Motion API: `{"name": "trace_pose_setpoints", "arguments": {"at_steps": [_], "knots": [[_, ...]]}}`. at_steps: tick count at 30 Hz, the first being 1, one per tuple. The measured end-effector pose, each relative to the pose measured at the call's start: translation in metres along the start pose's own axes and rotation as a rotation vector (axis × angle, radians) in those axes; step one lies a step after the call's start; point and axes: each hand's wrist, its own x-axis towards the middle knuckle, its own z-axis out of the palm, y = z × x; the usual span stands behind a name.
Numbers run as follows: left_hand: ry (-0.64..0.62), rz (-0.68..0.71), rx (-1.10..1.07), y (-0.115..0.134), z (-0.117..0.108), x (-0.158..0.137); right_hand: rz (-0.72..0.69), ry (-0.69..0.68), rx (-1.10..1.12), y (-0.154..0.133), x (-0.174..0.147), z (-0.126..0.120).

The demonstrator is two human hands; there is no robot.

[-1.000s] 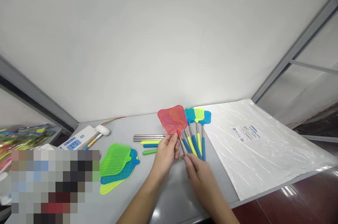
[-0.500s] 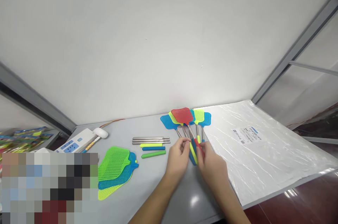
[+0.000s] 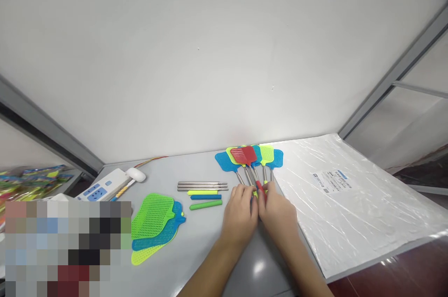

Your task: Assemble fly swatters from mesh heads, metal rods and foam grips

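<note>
Several fly swatters fan out against the wall, their metal rods pointing toward me. A red fly swatter (image 3: pixel 252 154) lies on top, with a blue one (image 3: pixel 224 161) at the left and a yellow one (image 3: pixel 268 153) to the right. My left hand (image 3: pixel 240 210) is closed around the bunched handles from the left. From the right, my right hand (image 3: pixel 276 208) is closed on them too, its fingers at the red handle. Both hands touch each other and hide most of the handles. Left of them lie metal rods (image 3: pixel 199 185) and loose yellow, blue and green handles (image 3: pixel 206 204).
Green, blue and yellow swatter heads (image 3: pixel 154 215) are stacked at the left. Behind them are a power strip (image 3: pixel 103 187) and a white plug (image 3: pixel 136 174). A white plastic-wrapped board (image 3: pixel 350 222) with a label covers the right side. A blurred patch hides the lower left.
My hands have drawn together around the handles, covering more of them. The red swatter has shifted slightly and lies lower over the others. The view has moved a little.
</note>
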Motion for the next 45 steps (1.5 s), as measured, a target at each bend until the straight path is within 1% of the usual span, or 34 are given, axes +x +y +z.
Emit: {"name": "trace_pose_setpoints", "arguments": {"at_steps": [5, 8, 11, 20, 26, 33, 36, 39, 42, 45], "knots": [[-0.011, 0.032, 0.062, 0.0, 0.0, 0.001, 0.001, -0.015, -0.028, -0.001, 0.0, -0.001], [-0.024, 0.047, 0.094, -0.001, -0.001, 0.002, -0.011, 0.002, -0.049, -0.002, 0.003, -0.002], [-0.035, 0.038, 0.107, -0.001, -0.001, 0.002, -0.024, 0.03, -0.052, -0.002, 0.004, -0.003], [-0.064, 0.016, 0.132, -0.001, -0.002, 0.001, -0.07, 0.038, -0.09, 0.0, 0.001, 0.0], [-0.064, 0.029, 0.17, -0.002, -0.001, 0.001, -0.077, 0.024, -0.066, 0.001, 0.0, 0.001], [-0.047, 0.042, 0.167, 0.001, -0.006, 0.001, -0.105, 0.091, 0.002, 0.005, -0.002, 0.003], [-0.022, 0.078, 0.177, 0.002, -0.018, -0.002, -0.166, 0.112, 0.034, 0.003, -0.006, 0.004], [0.016, 0.1, 0.209, -0.005, -0.041, -0.017, -0.246, 0.07, 0.036, -0.006, -0.008, 0.001], [0.05, 0.082, 0.281, -0.022, -0.071, -0.044, -0.37, -0.04, -0.052, -0.027, -0.001, -0.004], [0.09, 0.017, 0.363, -0.043, -0.098, -0.075, -0.522, -0.121, -0.168, -0.058, 0.016, -0.005]]}}
